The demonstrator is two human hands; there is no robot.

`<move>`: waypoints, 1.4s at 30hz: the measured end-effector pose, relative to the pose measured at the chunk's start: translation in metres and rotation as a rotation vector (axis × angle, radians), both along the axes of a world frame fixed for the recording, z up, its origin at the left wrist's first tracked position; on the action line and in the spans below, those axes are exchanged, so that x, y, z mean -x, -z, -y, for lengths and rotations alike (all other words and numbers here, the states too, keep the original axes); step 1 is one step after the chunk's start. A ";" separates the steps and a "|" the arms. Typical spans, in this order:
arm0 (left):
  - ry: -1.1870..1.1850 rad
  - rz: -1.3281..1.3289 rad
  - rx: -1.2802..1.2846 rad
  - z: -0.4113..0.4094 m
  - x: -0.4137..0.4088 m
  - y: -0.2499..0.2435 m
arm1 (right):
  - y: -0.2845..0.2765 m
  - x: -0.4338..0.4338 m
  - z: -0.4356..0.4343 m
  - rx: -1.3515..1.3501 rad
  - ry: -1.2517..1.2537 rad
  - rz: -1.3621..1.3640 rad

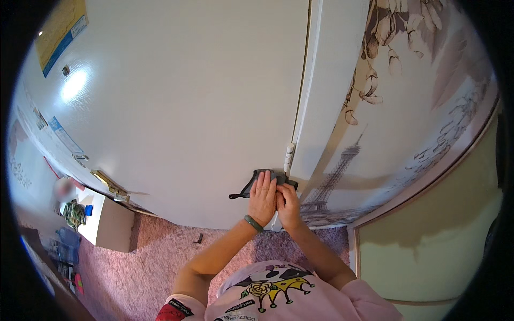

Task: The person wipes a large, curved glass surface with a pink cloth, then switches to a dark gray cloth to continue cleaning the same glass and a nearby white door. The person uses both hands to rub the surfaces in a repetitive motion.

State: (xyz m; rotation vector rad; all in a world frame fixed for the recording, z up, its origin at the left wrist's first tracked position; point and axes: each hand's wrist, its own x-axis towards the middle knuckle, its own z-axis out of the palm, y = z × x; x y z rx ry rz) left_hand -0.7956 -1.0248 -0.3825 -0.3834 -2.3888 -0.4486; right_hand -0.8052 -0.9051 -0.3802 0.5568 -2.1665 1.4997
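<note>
My left hand (263, 198), with a dark bangle on its wrist, lies flat over a dark grey item (278, 175) and presses it to the white door (192, 104). The item has a black edge and ends on the left in a narrow black tab with a small hole. Beside the left hand, my right hand (288, 202) has its fingers curled at the item's lower right part. What lies under the palms is hidden. Just above sits a white door hinge (288, 157), on the seam between door and white frame (333, 72).
Wallpaper with an Eiffel Tower print (335, 176) covers the wall on the right. A brass-coloured door handle (108, 182) is at the left. Below it stands a white cabinet (110, 224). A small black object (199, 238) lies on the pink carpet (160, 248).
</note>
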 end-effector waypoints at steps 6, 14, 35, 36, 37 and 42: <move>0.153 -0.305 -0.188 -0.053 -0.011 -0.044 | -0.065 -0.023 -0.048 0.041 0.075 -0.134; -0.106 -0.069 -0.076 -0.061 0.030 0.032 | -0.008 0.016 -0.052 -0.352 0.122 -0.275; -0.544 0.015 -0.201 -0.038 0.015 0.091 | 0.047 0.012 -0.035 -0.443 -0.321 -0.025; -0.556 0.021 -0.222 -0.033 0.011 0.088 | 0.048 0.011 -0.029 -0.411 -0.346 0.004; -0.566 0.027 -0.243 -0.029 0.008 0.084 | 0.048 0.010 -0.024 -0.380 -0.371 0.034; -0.636 -0.081 -0.326 0.009 0.011 0.042 | 0.001 0.022 0.004 -0.300 -0.405 -0.097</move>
